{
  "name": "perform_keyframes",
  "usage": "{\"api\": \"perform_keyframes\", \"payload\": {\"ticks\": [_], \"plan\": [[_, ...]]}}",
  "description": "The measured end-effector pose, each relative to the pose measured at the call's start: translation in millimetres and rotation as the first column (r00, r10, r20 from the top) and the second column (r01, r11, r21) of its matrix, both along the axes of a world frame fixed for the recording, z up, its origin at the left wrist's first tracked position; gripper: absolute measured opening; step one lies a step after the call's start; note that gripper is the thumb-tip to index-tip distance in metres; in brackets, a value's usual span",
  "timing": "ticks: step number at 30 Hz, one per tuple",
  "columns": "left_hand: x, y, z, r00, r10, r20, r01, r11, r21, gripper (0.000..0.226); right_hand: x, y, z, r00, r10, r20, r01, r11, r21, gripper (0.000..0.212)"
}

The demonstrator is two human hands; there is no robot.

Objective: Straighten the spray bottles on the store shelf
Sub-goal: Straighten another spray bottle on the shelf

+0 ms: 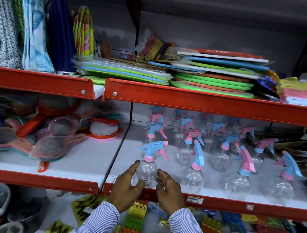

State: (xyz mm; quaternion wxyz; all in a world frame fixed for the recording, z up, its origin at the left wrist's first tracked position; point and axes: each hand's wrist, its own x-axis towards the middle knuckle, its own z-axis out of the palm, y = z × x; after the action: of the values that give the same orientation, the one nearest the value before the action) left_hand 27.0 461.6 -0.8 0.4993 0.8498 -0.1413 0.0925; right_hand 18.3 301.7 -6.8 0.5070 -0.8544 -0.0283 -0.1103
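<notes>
Several clear spray bottles with pink-and-blue trigger heads stand in rows on the white middle shelf. The front-left spray bottle stands upright near the shelf's front edge, nozzle pointing left. My left hand cups its left side, thumb up along the body and fingers across its base. My right hand presses against its right side with fingers curled. Three more front bottles stand to the right, heads turned at differing angles. The back rows are partly hidden by the upper shelf.
A red shelf lip with a price tag runs in front of the bottles. Mesh strainers lie on the shelf bay to the left. Stacked coloured plates fill the shelf above. Packaged clips lie on the shelf below.
</notes>
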Motion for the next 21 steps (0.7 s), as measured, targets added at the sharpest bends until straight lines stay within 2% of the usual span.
{"api": "perform_keyframes", "payload": {"ticks": [16,18,21], "plan": [[0,4,-2,0.999,-0.037,-0.001,0.037,0.999,-0.023,0.069,-3,0,-3,1.000,-0.016,-0.001,0.016,1.000,-0.005,0.052],[-3,4,-4,0.999,0.010,0.031,-0.008,0.999,-0.051,0.069,-7,-1,-4,0.998,-0.059,0.033,0.059,0.998,-0.004,0.052],[-14,5,-2,0.980,0.104,0.169,-0.078,0.985,-0.154,0.058,-22,-6,-3,0.975,-0.178,0.136,0.174,0.984,0.041,0.045]]}}
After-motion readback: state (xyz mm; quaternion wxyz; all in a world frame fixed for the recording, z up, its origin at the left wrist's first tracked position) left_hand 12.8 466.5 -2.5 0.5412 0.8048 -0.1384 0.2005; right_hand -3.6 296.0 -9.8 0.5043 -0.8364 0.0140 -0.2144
